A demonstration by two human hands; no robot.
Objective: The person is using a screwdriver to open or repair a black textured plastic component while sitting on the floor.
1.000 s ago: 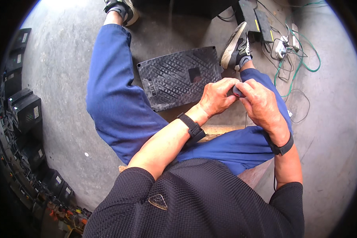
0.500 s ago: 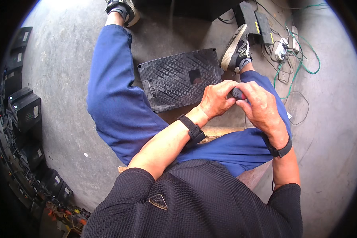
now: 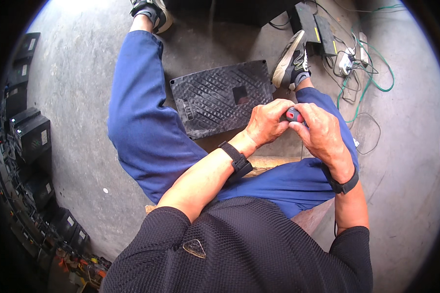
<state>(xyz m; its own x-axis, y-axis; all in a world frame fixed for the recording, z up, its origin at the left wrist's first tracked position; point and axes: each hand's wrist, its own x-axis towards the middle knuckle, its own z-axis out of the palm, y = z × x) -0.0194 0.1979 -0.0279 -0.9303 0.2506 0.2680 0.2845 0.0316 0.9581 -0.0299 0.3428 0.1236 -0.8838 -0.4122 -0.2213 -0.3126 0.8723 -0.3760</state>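
Between my two hands is a short, rounded dark grey and red handle (image 3: 294, 115), seen nearly end-on, like that of a screwdriver. My left hand (image 3: 269, 121) closes on its left side with thumb and fingers. From the right, my right hand (image 3: 321, 128) pinches it between thumb and curled fingers. The hands almost touch, above my right thigh, and the lower part of the tool is hidden. Beyond them a black ribbed plastic panel (image 3: 212, 100) with a square opening lies tilted on the floor between my legs.
Black boxes (image 3: 32, 134) line the far left. A white power strip (image 3: 346, 62) and green cable (image 3: 388, 80) lie on the floor at the upper right, near dark metal blocks (image 3: 308, 29). Under me is a wooden seat edge (image 3: 269, 161).
The handle has turned between my hands, and more of its red end now shows. My right hand has shifted slightly with it; the left stays where it was.
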